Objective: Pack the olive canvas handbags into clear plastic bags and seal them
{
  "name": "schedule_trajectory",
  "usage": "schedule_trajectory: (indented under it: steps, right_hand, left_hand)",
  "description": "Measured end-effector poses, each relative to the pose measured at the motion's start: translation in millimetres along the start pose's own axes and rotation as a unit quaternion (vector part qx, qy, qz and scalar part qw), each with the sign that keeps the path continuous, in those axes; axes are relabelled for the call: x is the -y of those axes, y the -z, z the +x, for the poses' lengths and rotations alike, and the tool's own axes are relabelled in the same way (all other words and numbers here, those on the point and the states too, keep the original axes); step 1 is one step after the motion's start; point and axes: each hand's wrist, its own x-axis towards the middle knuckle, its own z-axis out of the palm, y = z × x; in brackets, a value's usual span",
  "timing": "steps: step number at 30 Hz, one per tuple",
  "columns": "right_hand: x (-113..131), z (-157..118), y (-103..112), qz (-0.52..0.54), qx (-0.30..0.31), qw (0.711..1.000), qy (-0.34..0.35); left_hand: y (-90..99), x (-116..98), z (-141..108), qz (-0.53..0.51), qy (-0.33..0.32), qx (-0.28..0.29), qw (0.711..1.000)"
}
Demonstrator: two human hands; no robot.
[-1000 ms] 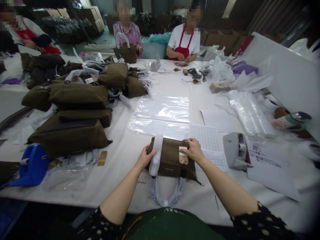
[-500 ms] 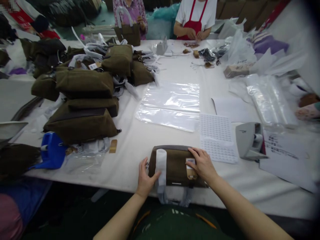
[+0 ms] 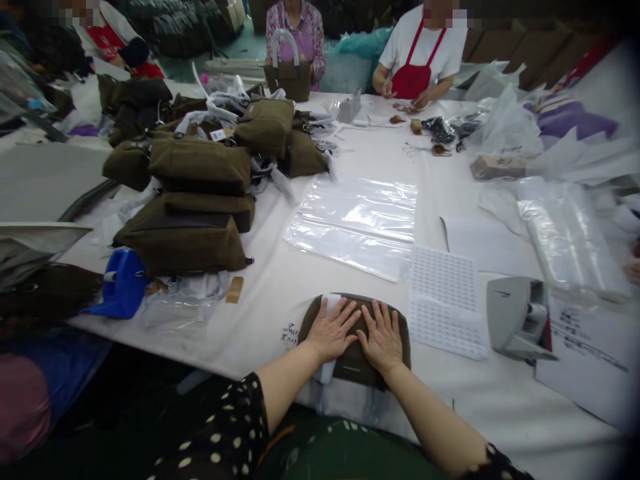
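On the far left, a glossy blue plastic tape dispenser with an angular body (image 3: 123,287) stands near the edge of the white-covered desk (image 3: 260,320), whose cloth shows soft creases. Just beside it lies crinkled transparent plastic wrapping (image 3: 175,317). Behind these rises a heap of boxy olive-brown fabric bags (image 3: 200,163), matt and soft-sided, with darker trim and straps wrapped in pale film. A small flat tan cardboard rectangle (image 3: 235,290) lies near the heap, and dark handwriting (image 3: 290,333) marks the cloth farther right.

Next comes the bare left hand (image 3: 330,330), palm down and fingers spread apart, pressing on an olive-brown fabric bag with rounded corners (image 3: 363,378). This bag lies flat at the near edge of the desk, in front of the person. A smooth whitish strip (image 3: 327,371) runs under the left hand, and film-wrapped handles (image 3: 345,400) hang toward the person. Beyond the bag, a shiny, rippled sheet of clear plastic (image 3: 357,223) is spread out. The bare right hand (image 3: 384,337) rests on the bag's right half, its fingers also apart.

To the right are a thin white paper sheet printed in small rows (image 3: 445,300), a grey hard-shelled tape dispenser (image 3: 515,317), white handwritten paper (image 3: 580,360) and, behind, glossy folded clear plastic (image 3: 570,233).
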Motion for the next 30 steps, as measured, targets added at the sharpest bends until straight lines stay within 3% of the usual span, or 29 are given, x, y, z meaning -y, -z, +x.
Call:
schedule_trajectory:
  steps: [5, 11, 14, 18, 20, 22, 25, 27, 30]
  right_hand:
    - [-2.3, 0.8, -10.8, 0.028, 0.002, 1.000, -0.004]
    - [-6.5, -1.9, 8.9, 0.053, -0.002, 0.998, 0.028]
    - [-15.2, -7.6, 21.3, 0.076, -0.026, 0.995, 0.053]
    - [-47.0, 5.9, 37.9, 0.140, -0.084, 0.986, 0.012]
    - [-72.6, 32.2, 41.6, 0.187, -0.139, 0.972, -0.035]
    - [-98.7, 70.6, 37.2, 0.233, -0.169, 0.954, -0.080]
    - [-124.2, 135.3, 15.2, 0.261, -0.083, 0.959, -0.067]
    - [-128.0, 170.7, -3.7, 0.246, -0.005, 0.969, -0.023]
    - [-121.6, 200.8, -26.2, 0.210, 0.048, 0.976, 0.021]
  left_hand:
    - [2.6, 0.5, 1.5, -0.048, 0.002, 0.016, 0.999]
    - [29.2, 3.5, -2.0, -0.085, 0.001, 0.028, 0.996]
    - [45.0, 8.2, -13.8, -0.114, 0.013, -0.030, 0.993]
    - [69.2, 23.8, -14.2, -0.152, 0.043, -0.134, 0.978]
    - [82.4, 42.2, 7.0, -0.162, 0.117, -0.183, 0.963]
    - [91.2, 68.8, 45.6, -0.162, 0.199, -0.176, 0.950]
    - [87.3, 116.0, 122.6, -0.158, 0.222, -0.055, 0.961]
    - [73.0, 145.9, 172.8, -0.148, 0.197, 0.018, 0.969]
    - [44.4, 183.2, 230.5, -0.129, 0.187, 0.103, 0.968]
